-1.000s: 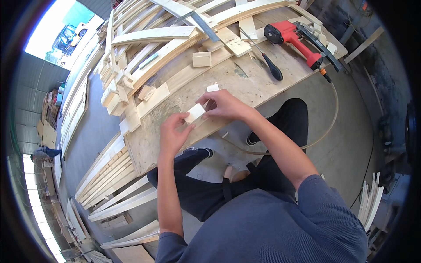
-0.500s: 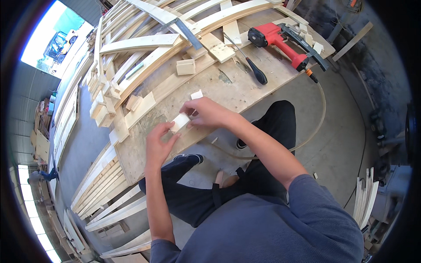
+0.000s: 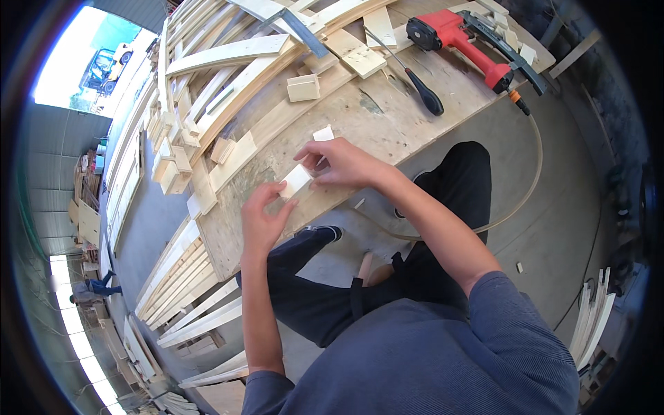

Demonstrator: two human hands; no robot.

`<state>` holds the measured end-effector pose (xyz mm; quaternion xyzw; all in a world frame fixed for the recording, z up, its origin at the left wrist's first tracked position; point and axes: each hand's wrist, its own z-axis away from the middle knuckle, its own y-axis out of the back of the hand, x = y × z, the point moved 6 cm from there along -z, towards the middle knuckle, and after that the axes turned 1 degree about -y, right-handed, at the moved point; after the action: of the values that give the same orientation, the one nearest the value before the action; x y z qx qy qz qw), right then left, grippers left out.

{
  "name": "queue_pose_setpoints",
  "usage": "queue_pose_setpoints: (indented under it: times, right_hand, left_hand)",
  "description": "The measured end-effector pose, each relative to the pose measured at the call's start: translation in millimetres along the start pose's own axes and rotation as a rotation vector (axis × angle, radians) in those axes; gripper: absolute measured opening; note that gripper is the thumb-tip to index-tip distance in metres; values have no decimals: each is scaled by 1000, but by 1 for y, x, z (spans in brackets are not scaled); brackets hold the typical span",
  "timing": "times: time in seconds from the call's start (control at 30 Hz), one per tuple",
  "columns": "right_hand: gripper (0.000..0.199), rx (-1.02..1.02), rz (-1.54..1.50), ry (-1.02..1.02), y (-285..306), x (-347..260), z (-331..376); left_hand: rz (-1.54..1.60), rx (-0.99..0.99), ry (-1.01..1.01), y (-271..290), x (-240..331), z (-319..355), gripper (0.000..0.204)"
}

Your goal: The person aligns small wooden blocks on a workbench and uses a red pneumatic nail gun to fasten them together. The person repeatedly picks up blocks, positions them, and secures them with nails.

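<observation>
A small pale wood block (image 3: 296, 181) is held between my two hands, close above the near edge of the workbench (image 3: 387, 142). The thumb and fingers of my left hand (image 3: 263, 218) are closed on its left end. My right hand (image 3: 347, 164) has its curled fingers on the other end. Just beyond the right hand lies another small pale block (image 3: 323, 133). Farther back on the bench sits a stacked pair of short wood pieces (image 3: 303, 88).
A black-handled screwdriver (image 3: 427, 97) and a red nail gun (image 3: 470, 52) with an air hose (image 3: 536, 166) lie to the right. A metal square (image 3: 304, 33) rests on curved wooden strips (image 3: 259, 69). Stacked slats (image 3: 176, 273) stand left. A person (image 3: 90, 292) is far left.
The whole view has shifted, so the bench and tools appear farther right. Both hands keep the block between them, with little change in their grip.
</observation>
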<state>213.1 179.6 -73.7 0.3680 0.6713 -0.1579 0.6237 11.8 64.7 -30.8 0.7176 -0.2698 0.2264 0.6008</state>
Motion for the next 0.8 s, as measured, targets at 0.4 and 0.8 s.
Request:
queue_pose_setpoints:
  times: [0.4,0.8]
  right_hand:
    - [50,295,25,-92,-19,3,31]
    - [39,301,32,-32,-18,8,31]
  left_hand:
    - [10,-36,94,1,-12,1,44]
    - [18,-84,106,1,-11,-2,42]
